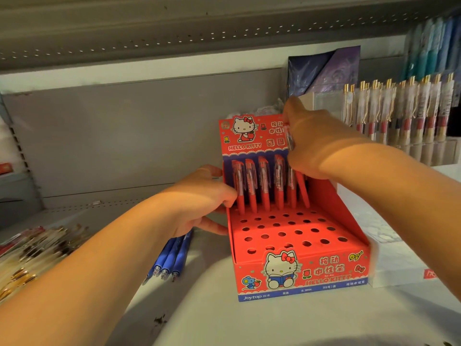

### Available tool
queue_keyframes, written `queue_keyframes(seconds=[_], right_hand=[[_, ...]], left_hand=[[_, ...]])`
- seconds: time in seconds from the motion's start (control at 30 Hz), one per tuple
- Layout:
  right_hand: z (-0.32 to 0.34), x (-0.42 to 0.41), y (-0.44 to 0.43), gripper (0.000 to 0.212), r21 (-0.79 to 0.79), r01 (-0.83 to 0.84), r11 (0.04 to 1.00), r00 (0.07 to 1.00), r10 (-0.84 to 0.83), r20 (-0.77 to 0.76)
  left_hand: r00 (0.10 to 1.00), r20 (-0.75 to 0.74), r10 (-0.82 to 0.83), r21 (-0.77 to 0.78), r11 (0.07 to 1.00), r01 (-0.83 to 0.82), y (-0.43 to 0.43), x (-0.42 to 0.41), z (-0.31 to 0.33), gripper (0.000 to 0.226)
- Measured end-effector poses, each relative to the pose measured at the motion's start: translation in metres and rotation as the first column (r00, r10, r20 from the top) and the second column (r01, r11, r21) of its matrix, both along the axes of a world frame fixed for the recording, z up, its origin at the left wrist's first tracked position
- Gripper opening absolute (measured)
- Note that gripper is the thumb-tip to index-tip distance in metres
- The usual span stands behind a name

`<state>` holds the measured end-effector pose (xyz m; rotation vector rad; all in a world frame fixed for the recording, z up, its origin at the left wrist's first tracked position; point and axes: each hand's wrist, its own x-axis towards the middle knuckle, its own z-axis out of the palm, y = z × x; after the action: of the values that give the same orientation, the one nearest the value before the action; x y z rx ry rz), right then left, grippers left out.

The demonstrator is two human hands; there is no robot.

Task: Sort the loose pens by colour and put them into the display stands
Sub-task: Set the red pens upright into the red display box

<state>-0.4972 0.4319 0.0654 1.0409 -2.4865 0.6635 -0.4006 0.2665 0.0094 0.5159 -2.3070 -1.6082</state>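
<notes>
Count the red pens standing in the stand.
6 red pens in the stand's back row, left to right; the rightmost leans. The right hand holds another pen and may hide more.

Glossy printed card for the red display stand (299, 273); matt red plastic pens (264, 193) in clear shiny sleeves; smooth blue plastic pens (172, 255); matt painted metal shelf (199, 320)

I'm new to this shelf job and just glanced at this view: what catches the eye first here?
The red display stand at the centre, with red pens standing in its back row and the front holes empty. The right hand holds a pen above that row while the left hand grips the stand's left wall. Loose blue pens lie on the shelf left of the stand.
</notes>
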Motion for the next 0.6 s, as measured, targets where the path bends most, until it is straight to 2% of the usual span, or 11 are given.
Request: queue_keyframes(seconds=[0.2,0.43,0.6], right_hand=[[-0.0026,0.0008,0.0000,0.068,0.030,0.020,0.999,1.000,-0.019,-0.015],[0.0029,0.0008,0.0021,0.073,0.051,0.062,0.997,0.997,-0.064,0.041],[0.0024,0.0031,-0.0002,0.079,0.162,0.128,0.979,0.987,-0.142,0.076]], left_hand=[[1.000,-0.004,-0.026,-0.012,1.000,0.026,-0.0002,0.0006,-0.0001,0.042],[0.999,-0.004,-0.046,-0.030,0.999,0.046,0.0006,0.0013,0.0001,0.041],[0.999,-0.005,-0.052,-0.029,0.998,0.052,-0.0004,0.0016,0.0001,0.041]])
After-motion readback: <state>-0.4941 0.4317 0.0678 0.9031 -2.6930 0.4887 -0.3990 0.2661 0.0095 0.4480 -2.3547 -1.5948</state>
